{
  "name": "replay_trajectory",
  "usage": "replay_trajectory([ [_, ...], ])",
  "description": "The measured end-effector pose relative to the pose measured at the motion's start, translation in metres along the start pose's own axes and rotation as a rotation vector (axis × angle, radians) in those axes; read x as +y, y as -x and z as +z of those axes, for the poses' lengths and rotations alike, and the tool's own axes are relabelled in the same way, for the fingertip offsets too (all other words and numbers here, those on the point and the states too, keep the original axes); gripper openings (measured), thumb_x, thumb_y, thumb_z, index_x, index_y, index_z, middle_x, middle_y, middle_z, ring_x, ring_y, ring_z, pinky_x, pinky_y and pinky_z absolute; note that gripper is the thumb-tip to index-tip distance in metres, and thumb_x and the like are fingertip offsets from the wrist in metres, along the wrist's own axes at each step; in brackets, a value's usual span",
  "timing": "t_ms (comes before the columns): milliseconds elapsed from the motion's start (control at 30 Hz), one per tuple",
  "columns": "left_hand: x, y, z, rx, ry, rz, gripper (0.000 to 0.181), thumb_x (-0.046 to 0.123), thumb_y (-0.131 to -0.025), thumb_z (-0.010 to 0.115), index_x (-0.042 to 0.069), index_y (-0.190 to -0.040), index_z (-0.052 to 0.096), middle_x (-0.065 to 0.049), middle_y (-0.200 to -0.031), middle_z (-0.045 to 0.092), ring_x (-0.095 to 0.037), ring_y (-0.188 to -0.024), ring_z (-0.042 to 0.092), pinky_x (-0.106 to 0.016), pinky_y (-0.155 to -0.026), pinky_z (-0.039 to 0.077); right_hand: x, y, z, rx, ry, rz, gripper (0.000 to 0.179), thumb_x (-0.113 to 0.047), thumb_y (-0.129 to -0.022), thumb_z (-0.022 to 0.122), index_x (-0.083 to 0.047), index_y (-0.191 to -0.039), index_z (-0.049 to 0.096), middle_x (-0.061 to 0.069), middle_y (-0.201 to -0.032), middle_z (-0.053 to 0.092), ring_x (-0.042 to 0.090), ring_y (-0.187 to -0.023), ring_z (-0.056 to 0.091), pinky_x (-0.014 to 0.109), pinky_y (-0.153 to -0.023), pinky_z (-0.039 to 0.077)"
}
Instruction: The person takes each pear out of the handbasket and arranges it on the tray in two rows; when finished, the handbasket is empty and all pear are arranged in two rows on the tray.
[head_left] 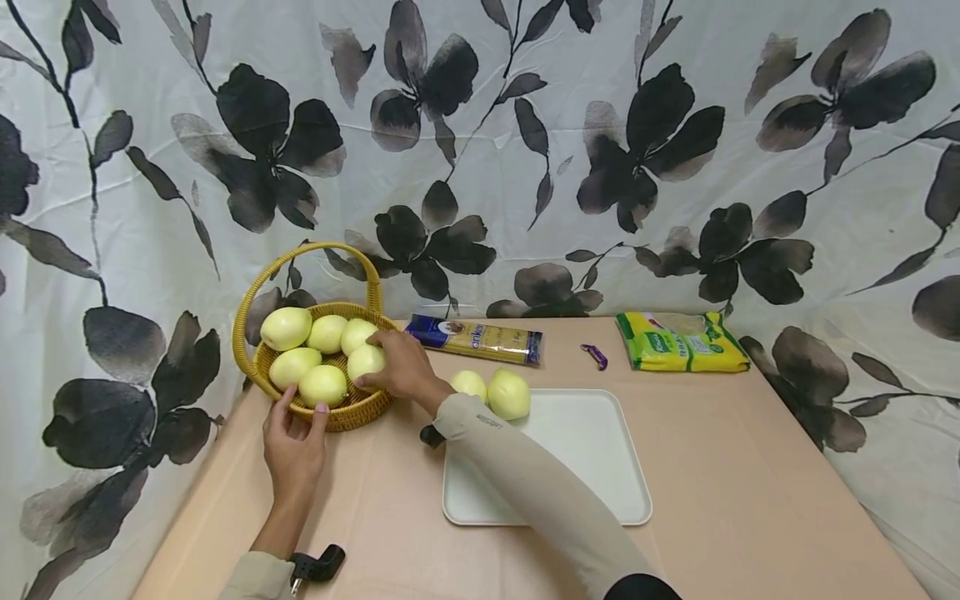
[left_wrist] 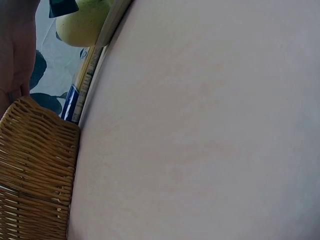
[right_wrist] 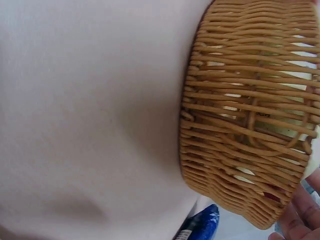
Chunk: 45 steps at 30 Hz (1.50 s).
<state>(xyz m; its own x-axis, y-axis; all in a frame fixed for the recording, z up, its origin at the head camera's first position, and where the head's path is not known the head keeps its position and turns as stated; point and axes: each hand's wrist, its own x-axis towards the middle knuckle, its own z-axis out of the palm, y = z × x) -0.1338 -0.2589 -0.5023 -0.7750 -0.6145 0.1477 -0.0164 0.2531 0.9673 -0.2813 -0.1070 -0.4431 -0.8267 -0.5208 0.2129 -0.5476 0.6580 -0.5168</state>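
Right hand (head_left: 407,367) pinching a fruit (head_left: 366,364), left hand (head_left: 295,458) on basket (head_left: 352,417) rim

Pinched fruit is in the basket, at its right-hand end. Left thumb and a finger are spread against the near rim. Five more fruits (head_left: 323,386) sit between and beyond the hands.

Risks, my read: smooth round fruit, so an off-centre pinch could let it slip and knock its neighbours. Left hand braces one side only; a push from the right could slide or tip the basket. Two loose fruits (head_left: 509,394) lie just behind the right sleeve (head_left: 532,475); a forearm swing could roll them.

Hard to see: that sleeve covers part of the tray (head_left: 592,458). Left hand's remaining fingers overlap. Left wrist view is mostly surface (left_wrist: 200,125). Right wrist view: weave masks the fruit, fingers cut off at the edge.
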Motion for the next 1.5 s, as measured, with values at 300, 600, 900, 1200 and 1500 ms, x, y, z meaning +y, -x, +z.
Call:
replay_trajectory([
  [300,0.001,0.001,0.001,0.002,-0.009,0.011,0.066,0.028,-0.105,0.069,0.020,-0.165,0.041,-0.018,-0.168,0.030,-0.038,-0.156,0.036,-0.061,-0.123,0.042,0.000,0.015,-0.019,0.102,-0.129,-0.018,0.069,-0.047,-0.080,0.094,-0.019,-0.138,0.069,-0.003,-0.135,0.072,0.017,-0.127,0.066,0.029,-0.101,0.057],
  [600,0.002,0.002,0.000,0.011,-0.023,0.001,0.066,0.030,-0.105,0.068,0.021,-0.164,0.042,-0.017,-0.168,0.031,-0.038,-0.155,0.037,-0.058,-0.123,0.043,0.003,0.031,-0.037,0.146,-0.244,-0.033,0.072,-0.044,-0.079,0.095,-0.019,-0.141,0.068,-0.002,-0.136,0.070,0.016,-0.120,0.066,0.026,-0.096,0.057],
  [900,0.002,0.002,0.000,0.001,-0.024,0.010,0.066,0.030,-0.105,0.068,0.022,-0.165,0.041,-0.016,-0.168,0.031,-0.037,-0.156,0.036,-0.058,-0.123,0.043,0.018,0.054,-0.062,0.185,-0.340,-0.062,0.072,-0.035,-0.077,0.098,-0.022,-0.142,0.068,0.001,-0.135,0.068,0.017,-0.117,0.068,0.028,-0.096,0.060],
  [1200,0.005,0.004,0.000,-0.009,-0.024,0.008,0.066,0.034,-0.106,0.066,0.022,-0.165,0.040,-0.017,-0.168,0.030,-0.038,-0.157,0.034,-0.060,-0.124,0.041,0.041,0.085,-0.083,0.200,-0.443,-0.001,0.074,-0.027,-0.079,0.097,-0.013,-0.143,0.065,0.006,-0.142,0.064,0.024,-0.123,0.068,0.039,-0.099,0.065],
  [1500,0.004,0.004,0.000,-0.008,-0.020,0.001,0.066,0.034,-0.106,0.066,0.022,-0.165,0.040,-0.017,-0.169,0.029,-0.037,-0.157,0.034,-0.057,-0.124,0.042,0.071,0.115,-0.105,0.293,-0.450,0.027,0.070,-0.024,-0.078,0.097,-0.017,-0.141,0.067,0.006,-0.140,0.066,0.027,-0.123,0.068,0.038,-0.096,0.066],
])
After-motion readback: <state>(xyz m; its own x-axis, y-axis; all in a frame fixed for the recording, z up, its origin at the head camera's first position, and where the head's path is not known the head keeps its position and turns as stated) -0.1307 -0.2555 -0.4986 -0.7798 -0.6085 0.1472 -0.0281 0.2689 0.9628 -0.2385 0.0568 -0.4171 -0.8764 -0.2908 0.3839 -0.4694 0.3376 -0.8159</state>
